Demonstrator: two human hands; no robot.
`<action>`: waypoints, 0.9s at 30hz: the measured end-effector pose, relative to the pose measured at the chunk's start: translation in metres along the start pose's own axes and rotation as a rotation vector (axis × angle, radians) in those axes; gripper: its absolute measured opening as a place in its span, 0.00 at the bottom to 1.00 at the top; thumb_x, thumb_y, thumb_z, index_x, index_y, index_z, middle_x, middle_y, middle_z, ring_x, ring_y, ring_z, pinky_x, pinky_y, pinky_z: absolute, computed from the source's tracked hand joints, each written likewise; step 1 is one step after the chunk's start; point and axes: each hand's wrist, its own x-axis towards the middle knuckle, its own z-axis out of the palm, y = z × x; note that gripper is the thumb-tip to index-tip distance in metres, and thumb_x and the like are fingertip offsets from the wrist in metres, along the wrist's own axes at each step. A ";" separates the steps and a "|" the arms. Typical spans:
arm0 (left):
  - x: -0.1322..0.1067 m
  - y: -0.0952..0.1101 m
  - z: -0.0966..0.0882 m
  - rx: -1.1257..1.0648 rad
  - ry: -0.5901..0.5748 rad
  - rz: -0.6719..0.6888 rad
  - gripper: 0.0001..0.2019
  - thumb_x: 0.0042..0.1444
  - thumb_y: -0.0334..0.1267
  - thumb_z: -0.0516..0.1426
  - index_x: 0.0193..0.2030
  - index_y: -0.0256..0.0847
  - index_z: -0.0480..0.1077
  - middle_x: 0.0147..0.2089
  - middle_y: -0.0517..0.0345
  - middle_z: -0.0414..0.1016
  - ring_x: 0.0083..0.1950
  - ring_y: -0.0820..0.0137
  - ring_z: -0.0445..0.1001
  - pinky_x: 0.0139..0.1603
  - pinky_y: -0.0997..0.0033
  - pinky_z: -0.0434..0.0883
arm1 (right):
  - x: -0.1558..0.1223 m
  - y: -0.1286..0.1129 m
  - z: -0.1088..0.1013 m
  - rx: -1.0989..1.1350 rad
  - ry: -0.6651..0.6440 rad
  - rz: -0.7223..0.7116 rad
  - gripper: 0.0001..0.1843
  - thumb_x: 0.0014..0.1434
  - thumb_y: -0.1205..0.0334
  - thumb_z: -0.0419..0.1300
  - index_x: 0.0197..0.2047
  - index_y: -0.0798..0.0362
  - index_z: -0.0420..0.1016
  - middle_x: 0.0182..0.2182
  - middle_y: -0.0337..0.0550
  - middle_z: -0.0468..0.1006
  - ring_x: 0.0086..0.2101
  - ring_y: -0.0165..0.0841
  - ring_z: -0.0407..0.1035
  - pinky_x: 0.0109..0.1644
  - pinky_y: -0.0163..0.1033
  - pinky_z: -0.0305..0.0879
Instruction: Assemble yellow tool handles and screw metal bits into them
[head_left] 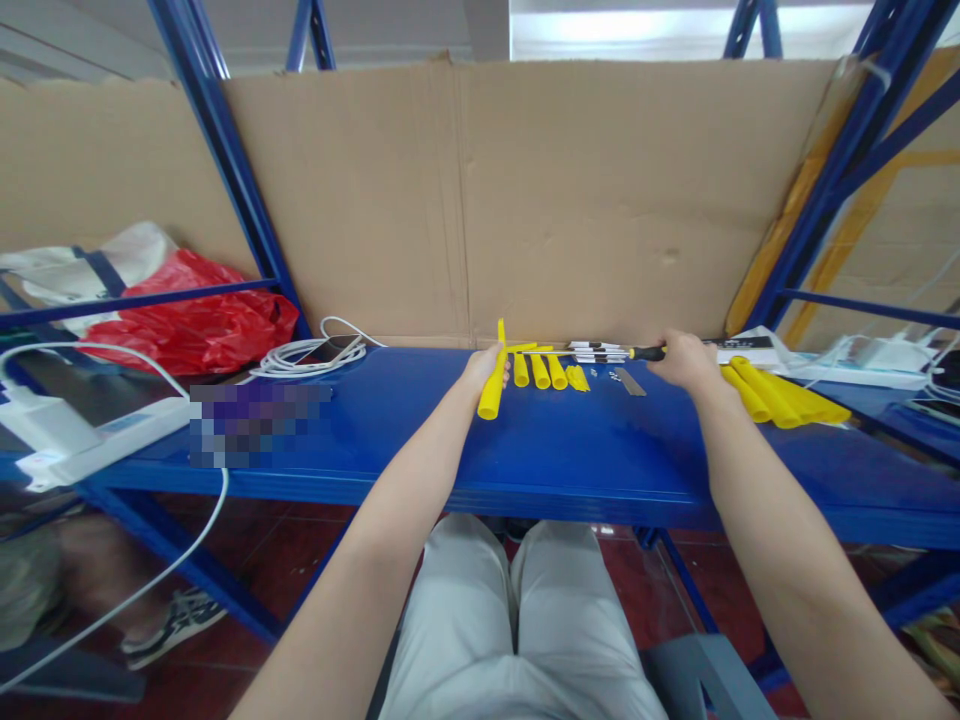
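My left hand (486,366) is closed around a yellow hollow plastic tube (490,393), its open end facing me and a narrow part rising above the fingers. My right hand (684,358) grips a screwdriver (646,353) by its black and yellow handle. The screwdriver's long shaft points left towards the yellow tube; I cannot tell whether the tip touches it. Between my hands lie several more yellow tubes (541,370), a small yellow piece (577,378), black-and-white strips (600,352), tiny screw-like bits (615,375) and a flat grey strip (630,383).
More yellow tubes (784,395) are piled to the right of my right hand. A blue shelf table (585,450) stands before a cardboard wall (600,200). At left are a power strip (120,435), a coiled white cable (307,355) and a red bag (202,315). Another person's shoe (176,625) shows below.
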 end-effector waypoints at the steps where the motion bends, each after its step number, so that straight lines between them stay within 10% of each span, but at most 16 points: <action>1: 0.000 0.000 0.000 -0.006 0.005 0.009 0.14 0.70 0.40 0.50 0.33 0.39 0.65 0.16 0.67 0.61 0.11 0.79 0.57 0.12 0.80 0.55 | 0.000 0.000 0.000 0.000 -0.010 -0.016 0.14 0.53 0.61 0.61 0.43 0.51 0.78 0.40 0.53 0.81 0.45 0.50 0.74 0.49 0.51 0.65; 19: -0.018 -0.004 0.019 0.116 -0.134 0.023 0.14 0.71 0.39 0.50 0.33 0.38 0.67 0.16 0.66 0.62 0.11 0.78 0.58 0.13 0.79 0.56 | -0.007 -0.045 0.019 0.351 -0.439 -0.517 0.05 0.45 0.61 0.65 0.28 0.50 0.79 0.25 0.35 0.79 0.30 0.35 0.73 0.36 0.37 0.66; 27: -0.026 -0.009 0.032 0.175 -0.271 0.011 0.17 0.71 0.41 0.50 0.30 0.39 0.66 0.16 0.65 0.63 0.11 0.78 0.59 0.14 0.78 0.57 | -0.014 -0.061 0.031 0.592 -0.515 -0.532 0.10 0.49 0.57 0.69 0.36 0.50 0.82 0.37 0.43 0.85 0.38 0.38 0.77 0.44 0.42 0.73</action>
